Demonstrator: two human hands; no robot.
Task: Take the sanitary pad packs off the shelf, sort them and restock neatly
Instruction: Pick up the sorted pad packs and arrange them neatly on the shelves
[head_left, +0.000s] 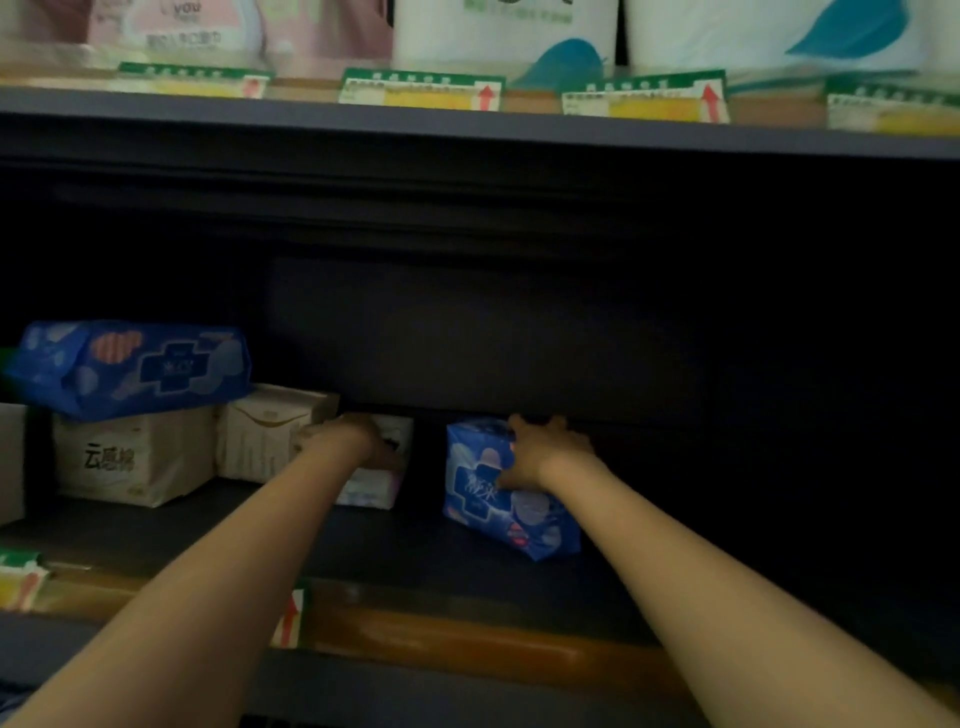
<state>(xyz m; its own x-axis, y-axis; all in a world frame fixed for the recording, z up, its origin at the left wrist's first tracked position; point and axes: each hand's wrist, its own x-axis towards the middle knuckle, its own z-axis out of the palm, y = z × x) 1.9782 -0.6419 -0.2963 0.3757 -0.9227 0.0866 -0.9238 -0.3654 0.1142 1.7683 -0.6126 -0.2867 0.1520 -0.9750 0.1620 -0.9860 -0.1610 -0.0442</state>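
Both my arms reach deep into a dark shelf bay (395, 545). My right hand (545, 449) grips the top of a blue pad pack (498, 509) that stands tilted on the shelf floor. My left hand (358, 441) holds a small white and pink pad pack (371, 488) just left of it. Further left stand two cream packs, one (130, 460) with black characters and one (260, 434) behind it. A second blue pad pack (135, 366) lies flat on top of the front cream pack.
The shelf's wooden front rail (467, 644) carries price tags (291, 616). The shelf above (467, 122) holds pink packs and white tissue packs behind more price tags (421, 88). The right half of the bay is dark.
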